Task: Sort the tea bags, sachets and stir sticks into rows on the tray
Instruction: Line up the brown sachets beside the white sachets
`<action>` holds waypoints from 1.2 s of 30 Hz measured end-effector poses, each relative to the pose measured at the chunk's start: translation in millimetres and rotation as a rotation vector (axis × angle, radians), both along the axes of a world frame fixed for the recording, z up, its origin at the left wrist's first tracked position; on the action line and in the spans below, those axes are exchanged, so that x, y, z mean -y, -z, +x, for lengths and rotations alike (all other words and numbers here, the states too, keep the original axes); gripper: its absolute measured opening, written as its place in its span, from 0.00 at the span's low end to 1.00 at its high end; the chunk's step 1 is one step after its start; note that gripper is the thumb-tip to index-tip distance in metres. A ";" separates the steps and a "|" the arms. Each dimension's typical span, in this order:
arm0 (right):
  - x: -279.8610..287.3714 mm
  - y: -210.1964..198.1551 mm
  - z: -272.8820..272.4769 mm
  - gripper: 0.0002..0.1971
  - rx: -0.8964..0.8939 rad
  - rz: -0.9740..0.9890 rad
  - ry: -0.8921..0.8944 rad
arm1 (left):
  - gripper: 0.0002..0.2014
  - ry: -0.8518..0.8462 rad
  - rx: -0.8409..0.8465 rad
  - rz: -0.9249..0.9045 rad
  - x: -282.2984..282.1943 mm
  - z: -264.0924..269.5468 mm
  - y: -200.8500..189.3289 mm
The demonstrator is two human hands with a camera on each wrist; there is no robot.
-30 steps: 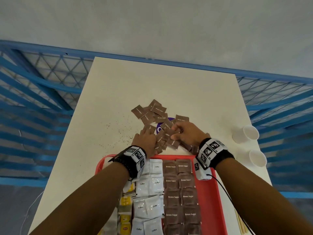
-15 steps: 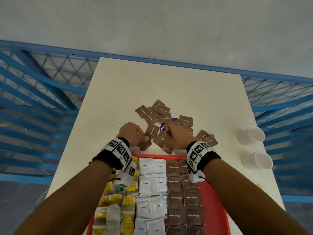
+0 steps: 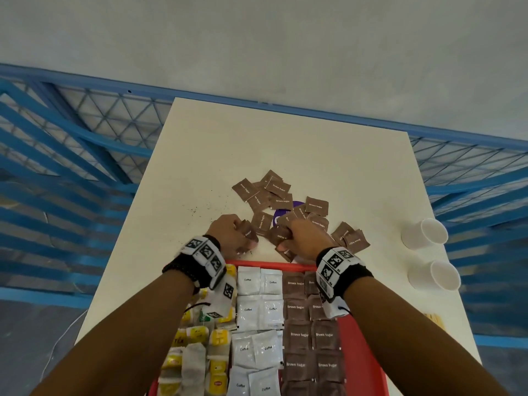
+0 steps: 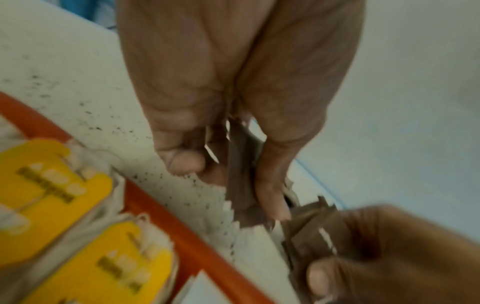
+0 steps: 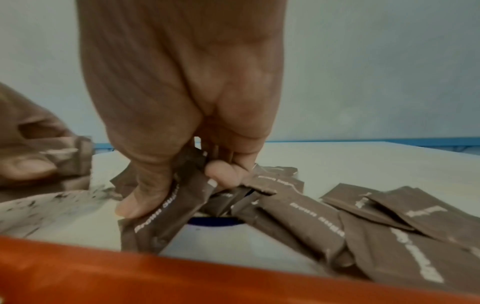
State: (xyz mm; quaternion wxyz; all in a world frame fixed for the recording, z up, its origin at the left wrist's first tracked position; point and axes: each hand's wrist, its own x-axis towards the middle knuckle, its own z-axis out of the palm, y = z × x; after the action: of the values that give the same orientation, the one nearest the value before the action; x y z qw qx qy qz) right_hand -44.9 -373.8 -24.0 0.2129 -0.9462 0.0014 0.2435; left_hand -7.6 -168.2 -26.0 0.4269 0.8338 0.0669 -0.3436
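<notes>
Loose brown sugar sachets lie scattered on the white table beyond the red tray. My left hand pinches a brown sachet just past the tray's far rim. My right hand grips a small bunch of brown sachets beside it. On the tray lie rows of yellow-tagged tea bags, white coffee sachets and brown sugar sachets.
Two white paper cups stand at the table's right edge. Wooden stir sticks lie right of the tray. A purple disc shows under the loose sachets. Dark crumbs speckle the table. Blue railing surrounds the table.
Both hands have drawn back from the pile toward the tray's far rim, each holding brown sachets. The left hand moved left, apart from the right.
</notes>
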 end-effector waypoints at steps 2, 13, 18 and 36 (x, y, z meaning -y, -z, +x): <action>9.5 -4.9 1.3 0.14 -0.008 0.086 0.078 | 0.17 -0.047 -0.061 -0.134 -8.3 5.0 -3.3; -2.2 -69.7 -2.1 0.14 -0.187 0.677 0.302 | 0.23 -0.303 -0.278 -0.695 -17.5 -4.8 -31.5; -18.2 -91.4 -17.4 0.13 -0.188 0.674 0.180 | 0.13 -0.384 -0.469 -0.905 -5.8 -34.3 -51.1; -7.7 -102.7 -134.5 0.23 0.126 0.849 0.606 | 0.11 -0.573 -0.369 -0.948 24.8 -127.5 -66.1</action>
State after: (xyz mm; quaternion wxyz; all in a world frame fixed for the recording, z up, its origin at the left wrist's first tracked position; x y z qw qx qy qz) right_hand -179.5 -366.2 78.7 0.6383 -0.7465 0.1636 0.0925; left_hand -135.1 -193.0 40.1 0.8105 0.4268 0.2021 -0.3465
